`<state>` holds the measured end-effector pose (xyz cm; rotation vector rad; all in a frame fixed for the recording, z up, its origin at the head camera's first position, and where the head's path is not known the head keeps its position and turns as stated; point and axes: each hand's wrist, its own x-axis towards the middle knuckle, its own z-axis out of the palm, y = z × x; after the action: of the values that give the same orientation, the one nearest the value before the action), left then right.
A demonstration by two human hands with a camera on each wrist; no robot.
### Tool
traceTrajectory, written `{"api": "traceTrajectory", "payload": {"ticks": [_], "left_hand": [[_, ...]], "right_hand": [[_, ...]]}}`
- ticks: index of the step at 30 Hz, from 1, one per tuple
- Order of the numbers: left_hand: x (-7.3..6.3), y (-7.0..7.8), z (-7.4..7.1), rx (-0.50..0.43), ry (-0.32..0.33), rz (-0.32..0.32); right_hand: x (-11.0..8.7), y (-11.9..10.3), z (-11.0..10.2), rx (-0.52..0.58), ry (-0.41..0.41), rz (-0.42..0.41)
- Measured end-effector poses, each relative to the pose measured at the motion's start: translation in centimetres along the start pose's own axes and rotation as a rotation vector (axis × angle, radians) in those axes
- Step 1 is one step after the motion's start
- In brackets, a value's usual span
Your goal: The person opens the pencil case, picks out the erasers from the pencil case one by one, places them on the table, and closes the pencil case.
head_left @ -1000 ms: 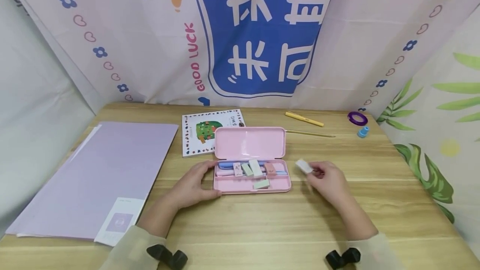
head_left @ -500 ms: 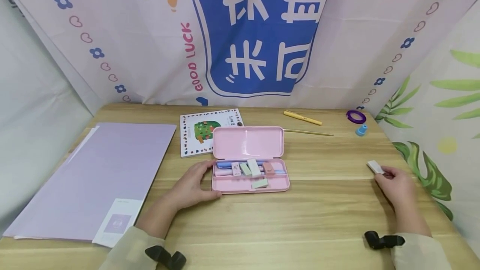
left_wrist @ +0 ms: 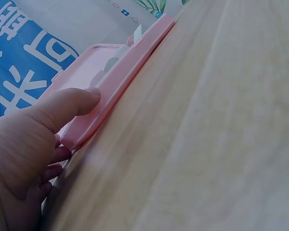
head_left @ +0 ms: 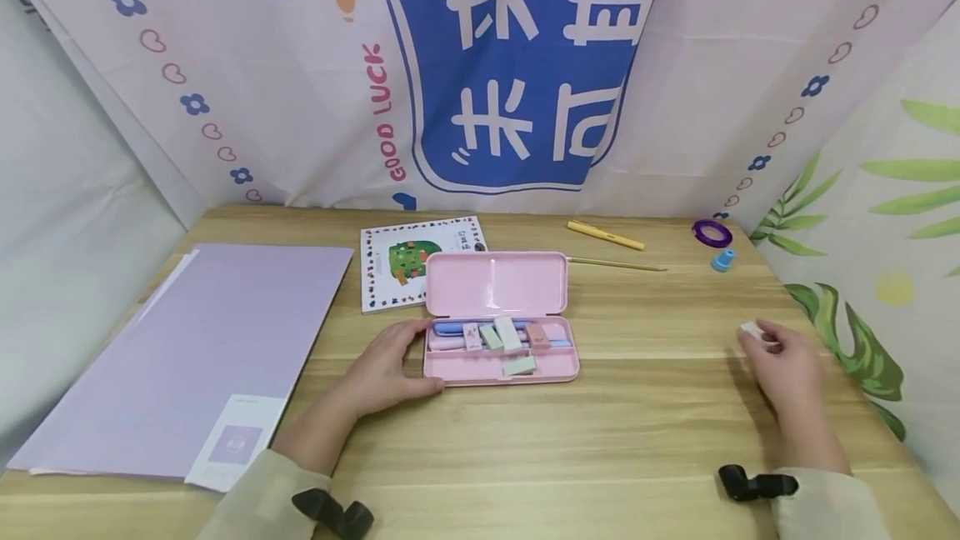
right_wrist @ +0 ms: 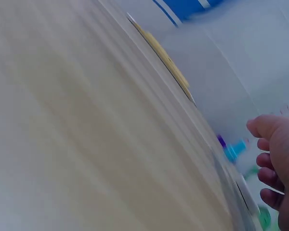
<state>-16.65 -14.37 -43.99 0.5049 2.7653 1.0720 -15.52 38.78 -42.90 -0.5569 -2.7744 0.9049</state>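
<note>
A pink pencil case (head_left: 495, 283) stands with its lid up on the table, holding blue and pink pens and several small erasers. My left hand (head_left: 386, 369) grips its left end; in the left wrist view the thumb (left_wrist: 70, 106) lies against the case's front wall. Far to the right, my right hand (head_left: 787, 365) is beside a white eraser (head_left: 751, 329), partly hidden by the fingers in the head view. In the right wrist view that eraser (right_wrist: 247, 196) lies on the table, apart from loosely curled fingers (right_wrist: 265, 159) that hold nothing.
Behind the case lie a booklet (head_left: 382, 273), a yellow pen (head_left: 606, 236) and a thin gold stick (head_left: 622, 264). A purple ring (head_left: 712, 233) and a blue cone-shaped piece (head_left: 723, 260) sit at the back right. A large lilac folder (head_left: 225, 340) covers the left side.
My right hand has carried the white eraser rightward from beside the case, then let go of it on the table. The left hand has stayed at the case.
</note>
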Motion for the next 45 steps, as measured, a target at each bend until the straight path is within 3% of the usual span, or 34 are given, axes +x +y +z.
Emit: {"api": "traceTrajectory", "payload": {"ticks": [5,12,16,20,31,40,45], "left_hand": [[0.0,0.0,-0.1,0.003,-0.003,-0.004],[-0.1,0.1,-0.1,0.013,-0.010,-0.004],[-0.1,0.1,-0.1,0.012,-0.005,0.000],[0.0,0.1,0.0,0.007,-0.008,-0.001],[0.0,0.0,0.0,0.013,-0.009,0.000],[0.0,-0.1,0.0,0.013,-0.011,-0.004],[0.0,-0.2,0.0,0.011,-0.014,-0.011]], "right_hand": [[-1.9,-5.1,3.0,0.088,0.002,-0.167],[-5.2,-11.7,8.2,0.141,-0.119,-0.391],[-6.7,-14.7,10.5,0.103,-0.187,-0.456],[-7.6,-16.7,11.7,0.029,-0.219,-0.466],[-8.4,-18.5,12.5,-0.064,-0.201,-0.420],[-8.2,-18.6,12.8,-0.018,-0.224,-0.391],[-7.9,-18.3,12.1,0.013,-0.226,-0.425]]}}
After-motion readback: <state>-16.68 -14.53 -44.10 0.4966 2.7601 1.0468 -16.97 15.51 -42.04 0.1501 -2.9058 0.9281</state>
